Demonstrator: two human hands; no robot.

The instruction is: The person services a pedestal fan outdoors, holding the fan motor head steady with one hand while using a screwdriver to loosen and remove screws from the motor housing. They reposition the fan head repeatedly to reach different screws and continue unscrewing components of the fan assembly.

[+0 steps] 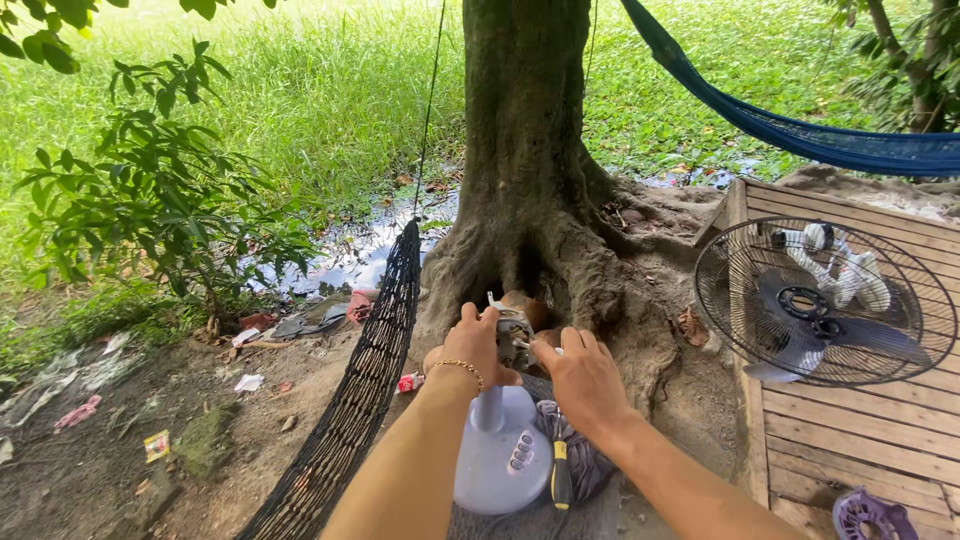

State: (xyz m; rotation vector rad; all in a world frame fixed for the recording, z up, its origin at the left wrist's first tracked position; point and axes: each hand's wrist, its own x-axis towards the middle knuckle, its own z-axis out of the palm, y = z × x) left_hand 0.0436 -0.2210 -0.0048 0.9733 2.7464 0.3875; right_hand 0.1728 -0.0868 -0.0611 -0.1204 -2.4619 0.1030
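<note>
A pale lilac fan stand (500,455) with a round base and buttons lies in front of me, its pole pointing toward the tree. My left hand (472,345), with a bead bracelet on the wrist, grips the fan's motor head (514,325) at the pole's top. My right hand (580,375) is closed around a thin white tool (522,344) whose tip touches the motor head. A screwdriver with a black and yellow handle (561,472) lies beside the base on a grey cloth (580,455).
A big tree trunk (530,150) stands straight ahead. A black net hammock (365,380) runs on my left, a blue hammock (800,135) hangs upper right. A wire fan guard (720,300) with a blade rests on a wooden deck (860,440). Puddle and litter lie left.
</note>
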